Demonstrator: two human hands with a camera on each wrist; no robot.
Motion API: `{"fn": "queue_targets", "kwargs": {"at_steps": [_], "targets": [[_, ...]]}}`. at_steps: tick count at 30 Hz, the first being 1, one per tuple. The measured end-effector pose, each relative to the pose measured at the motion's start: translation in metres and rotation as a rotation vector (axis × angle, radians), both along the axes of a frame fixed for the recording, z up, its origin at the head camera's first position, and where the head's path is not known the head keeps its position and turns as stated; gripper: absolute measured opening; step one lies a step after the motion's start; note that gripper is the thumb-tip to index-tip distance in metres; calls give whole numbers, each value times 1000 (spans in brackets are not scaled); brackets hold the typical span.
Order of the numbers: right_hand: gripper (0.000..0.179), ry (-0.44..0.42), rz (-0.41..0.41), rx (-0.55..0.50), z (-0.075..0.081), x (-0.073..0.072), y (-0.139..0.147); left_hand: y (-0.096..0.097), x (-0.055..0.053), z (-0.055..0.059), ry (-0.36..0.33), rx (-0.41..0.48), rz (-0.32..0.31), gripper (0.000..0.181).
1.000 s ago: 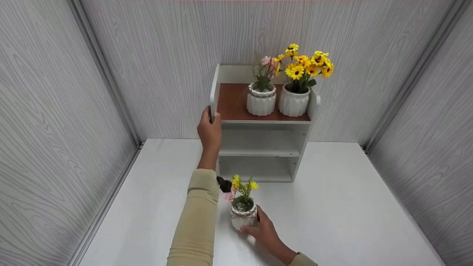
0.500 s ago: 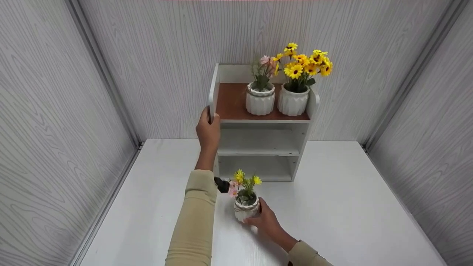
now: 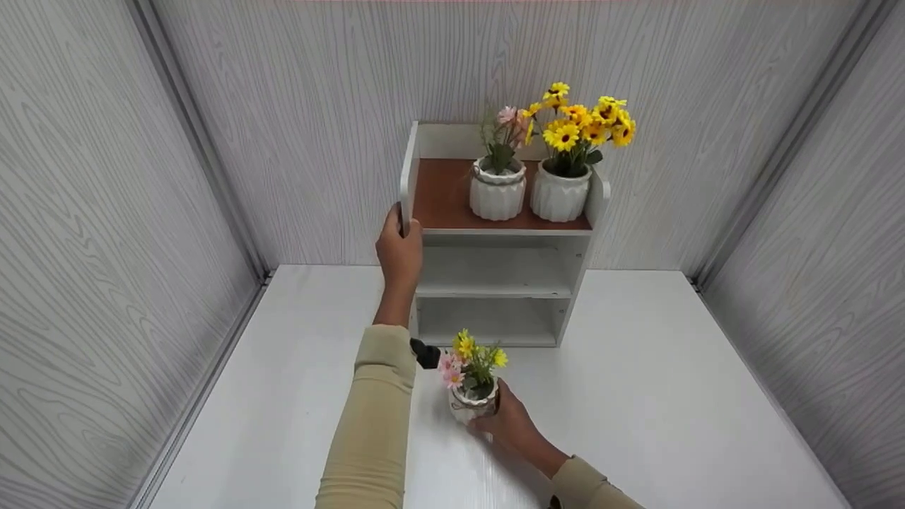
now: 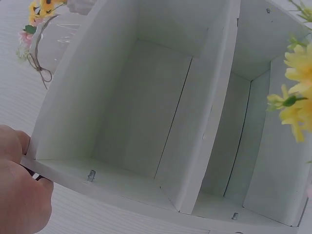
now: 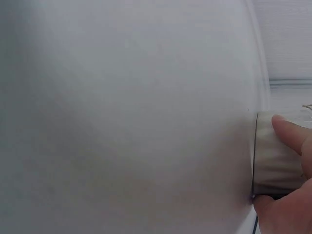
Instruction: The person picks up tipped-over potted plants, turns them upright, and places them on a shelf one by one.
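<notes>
My left hand [image 3: 400, 244] grips the left side panel of a small white shelf [image 3: 495, 292] with a brown top board, its thumb on the inner side. In the left wrist view that hand [image 4: 22, 183] is at the panel's edge beside two bare compartments. Below the shelf, my right hand [image 3: 505, 420] holds a white ribbed flowerpot [image 3: 470, 406] with pink and yellow flowers and a twine bow. Thumb and fingers clasp the pot's right side. The right wrist view shows the pot wall [image 5: 278, 153] between thumb and fingers, low at the white tabletop.
On the shelf's top board stand a white pot with pink flowers [image 3: 498, 191] and, to its right, a white pot with yellow flowers [image 3: 561, 191]. Grey wood-patterned walls [image 3: 318, 127] enclose the white table [image 3: 657, 382] at the back and sides.
The held flowerpot has shifted a little right and toward the shelf, and has turned so its pink flowers show more in front. My left hand stays on the side panel.
</notes>
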State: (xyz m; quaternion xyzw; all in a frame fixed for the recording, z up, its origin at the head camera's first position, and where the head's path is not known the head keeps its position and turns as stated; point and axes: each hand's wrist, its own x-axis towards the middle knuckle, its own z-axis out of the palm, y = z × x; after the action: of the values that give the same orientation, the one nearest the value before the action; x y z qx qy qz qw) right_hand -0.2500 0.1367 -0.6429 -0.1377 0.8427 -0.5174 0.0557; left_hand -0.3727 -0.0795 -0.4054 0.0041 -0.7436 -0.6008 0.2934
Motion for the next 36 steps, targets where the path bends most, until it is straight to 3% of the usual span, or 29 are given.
{"fn": "queue_targets", "kwargs": {"at_steps": [9,17,25,36], "targets": [[95,19,38,-44,3,0,5,-1,-1,0,-2,-22,-1,51],[113,-102,21,-69,15,7,15,-2,-1,-1,4,-24,-20,52],[108,16,15,-86,21,1,9,-2,0,-2,6,-11,-32,52],[108,16,-33,-67,18,-1,-3,-3,-1,-4,16,-10,-30,52]]}}
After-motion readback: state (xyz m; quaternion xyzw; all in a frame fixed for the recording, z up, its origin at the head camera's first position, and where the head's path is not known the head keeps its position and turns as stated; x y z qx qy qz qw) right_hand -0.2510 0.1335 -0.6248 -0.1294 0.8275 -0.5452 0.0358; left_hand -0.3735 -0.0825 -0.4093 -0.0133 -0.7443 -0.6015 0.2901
